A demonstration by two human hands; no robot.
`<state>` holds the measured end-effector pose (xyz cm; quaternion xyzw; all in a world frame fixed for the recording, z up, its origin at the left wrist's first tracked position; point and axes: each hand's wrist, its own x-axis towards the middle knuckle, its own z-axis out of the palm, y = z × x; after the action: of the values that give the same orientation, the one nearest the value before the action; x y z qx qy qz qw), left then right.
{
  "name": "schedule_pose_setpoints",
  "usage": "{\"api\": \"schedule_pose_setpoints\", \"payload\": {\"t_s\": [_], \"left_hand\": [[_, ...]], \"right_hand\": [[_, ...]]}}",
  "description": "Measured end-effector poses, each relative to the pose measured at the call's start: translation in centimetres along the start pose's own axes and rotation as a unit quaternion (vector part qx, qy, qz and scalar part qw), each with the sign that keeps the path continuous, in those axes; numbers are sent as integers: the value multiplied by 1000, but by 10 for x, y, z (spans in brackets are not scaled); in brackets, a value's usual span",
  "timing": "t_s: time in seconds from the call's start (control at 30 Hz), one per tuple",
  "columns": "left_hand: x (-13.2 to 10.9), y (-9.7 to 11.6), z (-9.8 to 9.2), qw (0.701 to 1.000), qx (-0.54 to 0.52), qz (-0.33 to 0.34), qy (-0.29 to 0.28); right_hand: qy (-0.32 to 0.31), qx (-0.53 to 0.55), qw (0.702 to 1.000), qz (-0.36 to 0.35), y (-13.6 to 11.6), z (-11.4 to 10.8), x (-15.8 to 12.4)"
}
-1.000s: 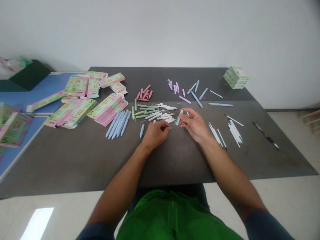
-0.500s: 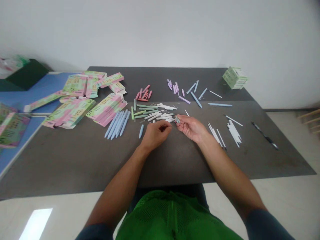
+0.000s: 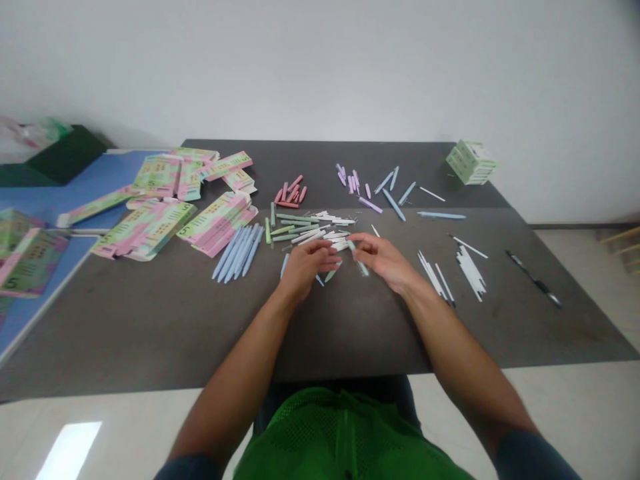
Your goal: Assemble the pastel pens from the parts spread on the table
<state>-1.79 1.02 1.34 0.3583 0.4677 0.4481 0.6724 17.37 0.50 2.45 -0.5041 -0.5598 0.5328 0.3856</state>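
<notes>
My right hand [image 3: 384, 261] pinches a pale green pen piece [image 3: 359, 260], which points down toward the table. Opposite it, my left hand [image 3: 309, 267] is open, its fingers stretched out with nothing plainly in them. By its fingertips are a green pen piece [image 3: 332, 273] and a small blue tip [image 3: 320, 281]; the hand partly covers a light blue piece [image 3: 284, 264]. Just beyond both hands lies a mixed pile of green pen barrels [image 3: 296, 219] and white refills [image 3: 336, 219], its near edge hidden by my fingers.
Blue pens [image 3: 238, 253] lie in a row at left, beside printed pen boxes [image 3: 219, 222]. Red pieces [image 3: 291, 192], purple pieces [image 3: 353, 181] and blue barrels [image 3: 394, 205] lie further back. At right are white refills [image 3: 470, 270], a black pen [image 3: 534, 278] and a green box stack [image 3: 471, 162].
My left hand has opened from a closed pinch. A green piece and a blue tip now show by its fingers. The green piece in my right hand now points downward.
</notes>
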Motion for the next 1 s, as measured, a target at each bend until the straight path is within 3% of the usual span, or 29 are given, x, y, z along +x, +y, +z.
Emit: {"api": "schedule_pose_setpoints", "payload": {"t_s": [0.1,0.17,0.33,0.43,0.67,0.83,1.0], "left_hand": [[-2,-5,4,993,-73,-74,-63],[-2,-9,7,988,-92,-96,-73],[-2,-18,10,986,-115,-100,-73],[-4,-19,12,981,-135,-102,-98],[-7,-11,14,975,-170,-125,-67],[-4,-8,13,972,-177,-138,-62],[-3,-7,10,971,-199,-122,-45]], "right_hand": [[-79,-154,984,-43,-1,0,-6],[-88,-244,963,-70,-1,3,-10],[-27,-324,941,-92,0,4,-12],[4,-352,924,-150,-1,-1,-10],[36,-420,864,-276,5,-4,-7],[42,-365,874,-318,-3,0,-9],[61,-349,890,-287,-15,-1,-14]]}}
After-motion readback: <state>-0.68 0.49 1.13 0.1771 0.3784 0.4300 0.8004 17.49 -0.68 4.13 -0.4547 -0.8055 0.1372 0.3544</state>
